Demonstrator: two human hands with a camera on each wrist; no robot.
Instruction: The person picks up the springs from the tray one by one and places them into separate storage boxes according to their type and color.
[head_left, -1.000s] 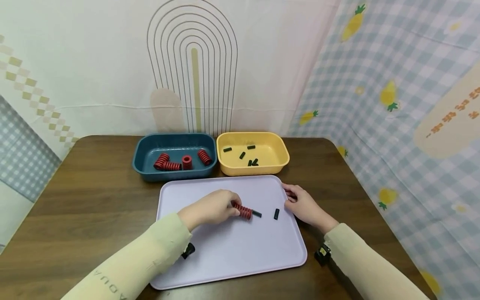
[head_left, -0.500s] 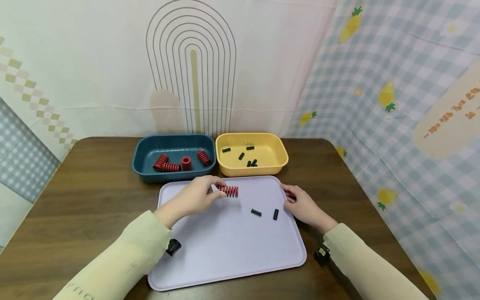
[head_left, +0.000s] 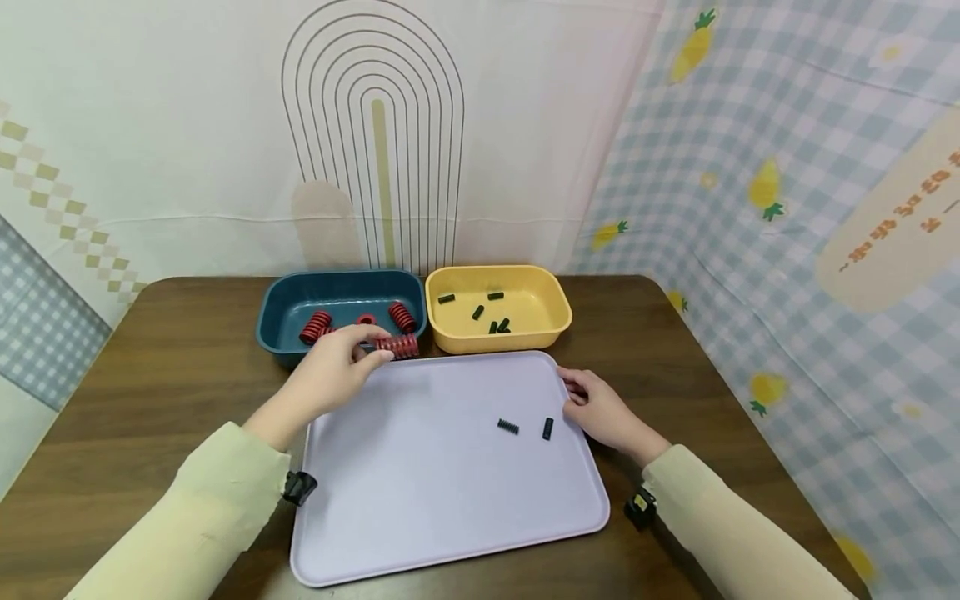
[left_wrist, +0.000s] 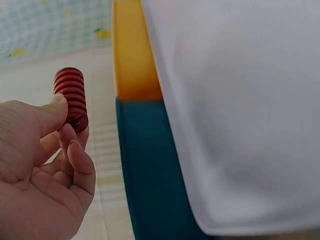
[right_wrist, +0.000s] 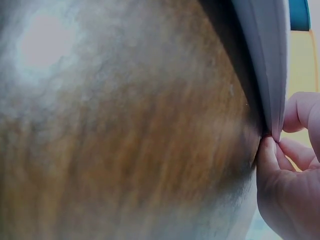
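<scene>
Between thumb and fingers my left hand [head_left: 330, 371] pinches a red coil spring [head_left: 399, 346] in the air, in front of the blue bin [head_left: 264, 333] and near the tray's far left corner. The left wrist view shows the same red spring [left_wrist: 71, 95] tilted, its free end pointing up. At the right edge of the pale lilac tray [head_left: 442, 492], my right hand [head_left: 606, 421] grips the rim, thumb over it and fingers at its outer side. On the tray near that hand lie two small dark green springs, a left one [head_left: 507, 426] and a right one [head_left: 547, 428].
The blue bin holds several red springs [head_left: 402, 317], partly hidden by my left hand. Beside it stands a yellow bin [head_left: 564, 315] with several small dark green springs [head_left: 477, 312]. Both bins stand behind the tray on a wooden table [head_left: 172, 358], backed by a patterned cloth [head_left: 517, 167].
My left hand has lifted the red spring off the tray, away from the green spring, and carried it left and back to the blue bin's front. The right hand stays at the rim.
</scene>
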